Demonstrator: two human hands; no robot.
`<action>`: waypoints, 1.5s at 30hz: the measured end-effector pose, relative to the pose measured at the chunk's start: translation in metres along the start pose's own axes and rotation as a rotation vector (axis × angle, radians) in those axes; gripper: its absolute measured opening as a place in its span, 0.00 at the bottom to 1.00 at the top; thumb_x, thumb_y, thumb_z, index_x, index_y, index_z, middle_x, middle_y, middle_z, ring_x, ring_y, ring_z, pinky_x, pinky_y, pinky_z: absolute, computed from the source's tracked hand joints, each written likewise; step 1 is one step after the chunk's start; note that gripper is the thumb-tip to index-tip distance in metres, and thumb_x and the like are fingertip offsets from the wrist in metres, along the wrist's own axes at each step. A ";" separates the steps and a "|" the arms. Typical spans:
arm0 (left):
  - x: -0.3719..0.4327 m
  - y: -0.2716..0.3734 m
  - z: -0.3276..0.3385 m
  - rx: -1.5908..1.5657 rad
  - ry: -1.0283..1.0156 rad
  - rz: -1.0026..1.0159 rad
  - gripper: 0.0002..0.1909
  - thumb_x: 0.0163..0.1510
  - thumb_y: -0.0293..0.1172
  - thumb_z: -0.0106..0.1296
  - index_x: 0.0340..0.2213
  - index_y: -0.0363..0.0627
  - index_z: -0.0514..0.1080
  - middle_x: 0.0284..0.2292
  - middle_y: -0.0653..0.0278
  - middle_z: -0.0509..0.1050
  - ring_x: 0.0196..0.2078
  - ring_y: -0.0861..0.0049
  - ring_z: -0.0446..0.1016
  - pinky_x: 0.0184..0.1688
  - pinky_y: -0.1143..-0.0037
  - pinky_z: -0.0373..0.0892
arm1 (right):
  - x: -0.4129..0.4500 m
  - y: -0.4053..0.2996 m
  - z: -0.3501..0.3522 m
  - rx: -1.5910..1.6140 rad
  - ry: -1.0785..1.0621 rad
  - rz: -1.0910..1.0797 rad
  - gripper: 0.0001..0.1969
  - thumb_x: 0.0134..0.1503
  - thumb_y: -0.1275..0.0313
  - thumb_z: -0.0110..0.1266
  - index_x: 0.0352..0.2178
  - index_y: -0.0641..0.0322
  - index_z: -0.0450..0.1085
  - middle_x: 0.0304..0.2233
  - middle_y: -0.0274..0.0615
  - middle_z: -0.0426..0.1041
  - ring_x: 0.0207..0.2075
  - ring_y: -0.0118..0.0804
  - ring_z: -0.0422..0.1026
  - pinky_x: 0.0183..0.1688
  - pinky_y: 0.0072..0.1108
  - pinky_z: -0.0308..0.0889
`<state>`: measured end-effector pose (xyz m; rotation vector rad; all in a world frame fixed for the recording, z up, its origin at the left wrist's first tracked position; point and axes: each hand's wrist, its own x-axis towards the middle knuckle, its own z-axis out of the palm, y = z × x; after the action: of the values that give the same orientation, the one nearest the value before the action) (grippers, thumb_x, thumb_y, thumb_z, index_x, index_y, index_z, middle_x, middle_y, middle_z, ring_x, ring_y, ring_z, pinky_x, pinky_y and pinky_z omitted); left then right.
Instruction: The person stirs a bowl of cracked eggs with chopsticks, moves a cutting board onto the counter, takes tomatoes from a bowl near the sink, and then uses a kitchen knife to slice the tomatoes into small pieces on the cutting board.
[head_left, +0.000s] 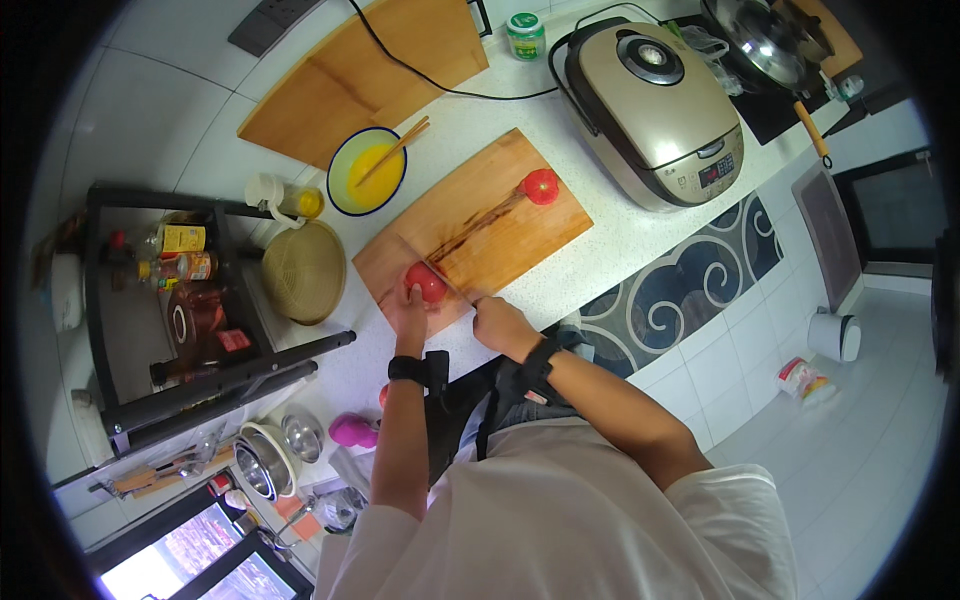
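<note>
My left hand (412, 306) holds a red tomato (426, 282) against the near left part of a wooden cutting board (480, 202). In my right hand (501, 324) is the handle of a knife (450, 283), whose blade lies along the right side of this tomato; whether it touches the skin, I cannot tell. Another red tomato piece (541, 187) sits at the board's far right end. Beyond the board's left edge stands a blue-rimmed bowl (332, 185) of beaten yellow egg, with chopsticks (405, 141) leaning in it.
A large rice cooker (660, 112) stands right of the board. An oil jug (304, 202), a woven basket (304, 271) and a black rack (225, 300) with bottles are at the left. A green-lidded jar (526, 37) and a bigger wooden board (360, 75) are by the wall.
</note>
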<state>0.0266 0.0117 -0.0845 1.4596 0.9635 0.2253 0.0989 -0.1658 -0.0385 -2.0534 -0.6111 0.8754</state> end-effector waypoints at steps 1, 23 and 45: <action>-0.001 0.001 0.001 0.001 -0.004 -0.003 0.23 0.57 0.27 0.38 0.54 0.50 0.52 0.41 0.57 0.66 0.20 0.73 0.72 0.18 0.77 0.71 | 0.004 0.000 0.000 0.055 0.031 -0.002 0.14 0.45 0.75 0.44 0.35 0.67 0.69 0.32 0.62 0.70 0.36 0.57 0.70 0.39 0.37 0.65; 0.010 -0.033 -0.033 0.332 0.094 0.224 0.22 0.54 0.27 0.41 0.52 0.47 0.55 0.48 0.53 0.64 0.37 0.63 0.73 0.36 0.70 0.70 | 0.002 0.012 0.000 -0.178 -0.010 0.077 0.12 0.48 0.70 0.45 0.25 0.70 0.70 0.28 0.61 0.71 0.32 0.57 0.71 0.38 0.37 0.67; -0.014 0.000 0.009 0.401 0.017 0.283 0.37 0.42 0.29 0.59 0.50 0.35 0.51 0.47 0.49 0.61 0.50 0.62 0.62 0.51 0.72 0.60 | -0.004 0.040 -0.066 -0.266 0.219 0.126 0.12 0.47 0.72 0.44 0.32 0.62 0.70 0.27 0.57 0.72 0.32 0.54 0.72 0.36 0.37 0.68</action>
<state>0.0239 -0.0035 -0.0803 1.9682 0.8432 0.2605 0.1504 -0.2227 -0.0410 -2.4107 -0.5030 0.6539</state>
